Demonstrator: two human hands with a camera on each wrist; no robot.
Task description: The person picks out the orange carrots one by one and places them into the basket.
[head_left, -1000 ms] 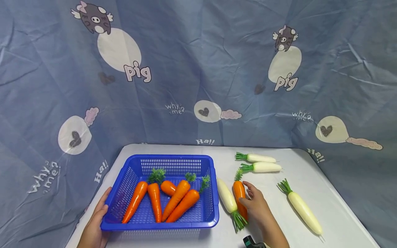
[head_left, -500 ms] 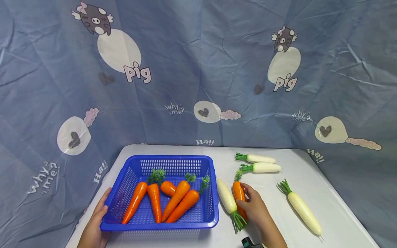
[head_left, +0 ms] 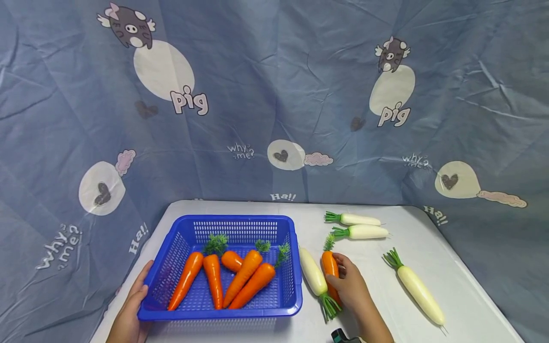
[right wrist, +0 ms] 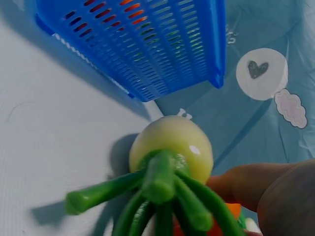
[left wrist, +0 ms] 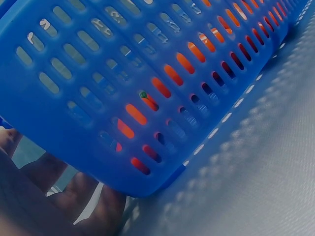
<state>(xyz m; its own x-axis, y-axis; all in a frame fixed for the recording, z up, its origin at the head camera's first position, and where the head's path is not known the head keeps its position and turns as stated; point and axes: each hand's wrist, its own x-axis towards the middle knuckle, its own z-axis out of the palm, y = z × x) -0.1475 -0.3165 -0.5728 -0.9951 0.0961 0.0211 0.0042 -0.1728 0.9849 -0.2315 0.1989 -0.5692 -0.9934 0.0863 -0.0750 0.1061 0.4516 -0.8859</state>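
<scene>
My right hand (head_left: 350, 284) grips an orange carrot (head_left: 328, 263) with a leafy green top, thumb on its near face and fingers round its right side. Just left of that carrot lies a white radish (head_left: 314, 274), its green stems (right wrist: 162, 184) big in the right wrist view. A blue plastic basket (head_left: 220, 313) holds several carrots (head_left: 244, 276). My left hand (head_left: 130, 307) rests its fingers against the basket's left end, thumb near the rim. In the left wrist view, spread fingers (left wrist: 78, 191) touch the basket's outer wall.
Two white radishes (head_left: 364, 232) lie side by side at the back right. Another white radish (head_left: 422, 295) lies slanted near the table's right edge. A patterned blue cloth (head_left: 240, 109) hangs behind the white table (head_left: 429, 233). A dark device (head_left: 340, 337) shows at my right wrist.
My right hand's fingers have closed round the carrot, which stays in its place. The left hand and basket have hardly moved.
</scene>
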